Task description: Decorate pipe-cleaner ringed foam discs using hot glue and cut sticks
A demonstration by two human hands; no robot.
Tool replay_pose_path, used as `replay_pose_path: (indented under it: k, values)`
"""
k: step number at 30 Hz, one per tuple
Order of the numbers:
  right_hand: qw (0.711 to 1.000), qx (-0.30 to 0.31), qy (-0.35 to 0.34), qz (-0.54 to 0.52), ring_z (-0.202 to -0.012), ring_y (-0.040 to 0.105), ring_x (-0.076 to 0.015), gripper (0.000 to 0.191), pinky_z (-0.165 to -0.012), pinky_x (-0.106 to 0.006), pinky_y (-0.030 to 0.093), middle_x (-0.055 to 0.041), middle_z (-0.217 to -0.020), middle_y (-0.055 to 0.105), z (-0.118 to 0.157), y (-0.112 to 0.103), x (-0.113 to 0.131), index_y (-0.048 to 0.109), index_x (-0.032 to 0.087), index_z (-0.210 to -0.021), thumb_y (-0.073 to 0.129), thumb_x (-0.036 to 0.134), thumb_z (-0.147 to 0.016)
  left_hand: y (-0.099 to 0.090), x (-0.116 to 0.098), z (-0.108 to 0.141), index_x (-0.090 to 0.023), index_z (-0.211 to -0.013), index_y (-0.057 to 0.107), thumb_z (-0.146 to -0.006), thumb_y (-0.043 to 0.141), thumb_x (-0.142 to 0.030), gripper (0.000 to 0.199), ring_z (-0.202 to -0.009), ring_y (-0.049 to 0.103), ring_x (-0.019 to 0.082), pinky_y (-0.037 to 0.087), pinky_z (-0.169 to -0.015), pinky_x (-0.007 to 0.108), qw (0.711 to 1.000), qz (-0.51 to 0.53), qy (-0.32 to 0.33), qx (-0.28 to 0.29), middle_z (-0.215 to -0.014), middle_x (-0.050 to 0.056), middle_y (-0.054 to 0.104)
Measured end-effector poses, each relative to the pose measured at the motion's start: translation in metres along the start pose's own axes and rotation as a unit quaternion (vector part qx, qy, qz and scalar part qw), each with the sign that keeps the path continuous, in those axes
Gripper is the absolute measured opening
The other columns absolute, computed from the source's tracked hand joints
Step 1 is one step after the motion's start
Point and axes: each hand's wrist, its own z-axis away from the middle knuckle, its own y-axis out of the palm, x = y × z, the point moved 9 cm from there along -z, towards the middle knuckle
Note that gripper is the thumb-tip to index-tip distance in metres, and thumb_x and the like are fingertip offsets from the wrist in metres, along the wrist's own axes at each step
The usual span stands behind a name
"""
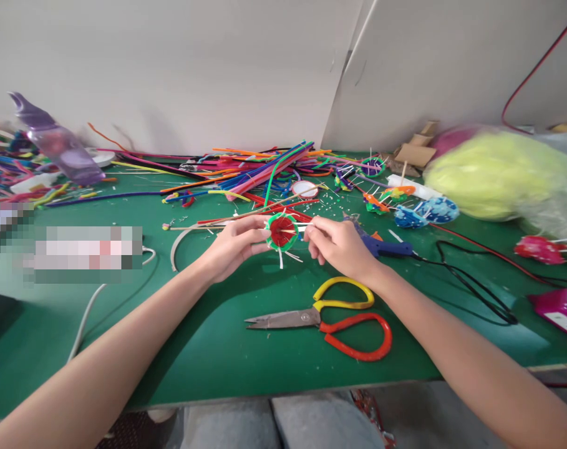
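Note:
Above the middle of the green table I hold a small pipe-cleaner umbrella point(279, 239), red inside with a green rim. A thin stick rises from its centre, and white strips stick out around the rim. My left hand point(234, 246) grips it at the left side with closed fingers. At its right edge, my right hand point(332, 243) pinches a white strip point(302, 228) between thumb and fingers. Just below the hands lie scissors point(306, 318) with one yellow and one red handle, blades pointing left. A blue glue gun point(388, 247) lies partly hidden behind my right hand.
Loose pipe cleaners point(264, 174) lie heaped along the wall. To the left are a purple bottle point(65, 149) and a white cable point(84, 318). Several finished-looking colourful pieces point(411, 213), a black cord point(474, 287) and a plastic bag of yellow material point(493, 171) are on the right.

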Motion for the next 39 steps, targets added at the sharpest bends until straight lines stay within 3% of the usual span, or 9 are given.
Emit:
replay_pose_path:
  k: [4, 13, 23, 27, 31, 39]
  values:
    - [0.998, 0.037, 0.02, -0.049, -0.04, 0.052, -0.0087, 0.024, -0.044, -0.023, 0.041, 0.0023, -0.054, 0.058, 0.0, 0.008, -0.001, 0.055, 0.018, -0.074, 0.048, 0.032, -0.091, 0.002, -0.001, 0.0, -0.022, -0.101, 0.071, -0.069, 0.075, -0.027, 0.032, -0.098, 0.065, 0.021, 0.052, -0.089, 0.035, 1.0, -0.012, 0.001, 0.018, -0.112, 0.005, 0.068]
    - [0.978, 0.088, 0.066, -0.175, -0.036, 0.053, -0.0073, 0.021, -0.032, -0.018, 0.032, 0.0016, -0.054, 0.06, 0.0, 0.02, -0.004, 0.052, 0.018, -0.075, 0.054, 0.033, -0.089, 0.008, 0.002, 0.002, -0.022, -0.101, 0.068, -0.07, 0.075, -0.022, 0.032, -0.101, 0.063, 0.019, 0.051, -0.087, 0.03, 0.999, 0.0, -0.01, 0.049, -0.119, 0.005, 0.064]
    - [0.979, 0.043, 0.072, -0.184, -0.036, 0.051, -0.007, 0.014, -0.03, -0.017, 0.032, 0.0046, -0.051, 0.056, -0.002, 0.011, -0.006, 0.048, 0.019, -0.069, 0.053, 0.019, -0.082, 0.02, -0.002, 0.005, -0.021, -0.108, 0.069, -0.077, 0.066, -0.022, 0.031, -0.106, 0.062, 0.023, 0.051, -0.091, 0.038, 0.992, 0.033, -0.009, 0.12, -0.12, 0.007, 0.065]
    - [0.984, 0.031, 0.061, -0.164, -0.038, 0.051, -0.0062, 0.013, -0.033, -0.017, 0.034, 0.0052, -0.051, 0.056, -0.002, 0.008, -0.006, 0.048, 0.019, -0.069, 0.051, 0.016, -0.082, 0.019, 0.0, 0.004, -0.018, -0.104, 0.068, -0.076, 0.069, -0.028, 0.029, -0.101, 0.064, 0.023, 0.052, -0.09, 0.04, 0.995, 0.017, -0.028, 0.099, -0.115, 0.009, 0.066]
    - [0.985, 0.04, 0.055, -0.159, -0.038, 0.051, -0.0059, 0.011, -0.035, -0.017, 0.035, 0.0053, -0.052, 0.056, 0.0, 0.011, -0.006, 0.05, 0.019, -0.072, 0.05, 0.015, -0.082, 0.014, 0.003, 0.003, -0.017, -0.101, 0.067, -0.071, 0.075, -0.024, 0.032, -0.093, 0.064, 0.017, 0.054, -0.086, 0.034, 0.997, -0.02, -0.039, 0.069, -0.109, 0.005, 0.065]
    - [0.988, 0.048, 0.05, -0.141, -0.038, 0.051, -0.0061, 0.013, -0.036, -0.018, 0.035, 0.0052, -0.052, 0.056, -0.001, 0.013, -0.005, 0.049, 0.019, -0.072, 0.05, 0.017, -0.084, 0.013, 0.006, 0.002, -0.018, -0.098, 0.067, -0.071, 0.078, -0.024, 0.03, -0.083, 0.062, 0.011, 0.053, -0.076, 0.024, 0.997, -0.029, -0.038, 0.064, -0.098, 0.001, 0.064]
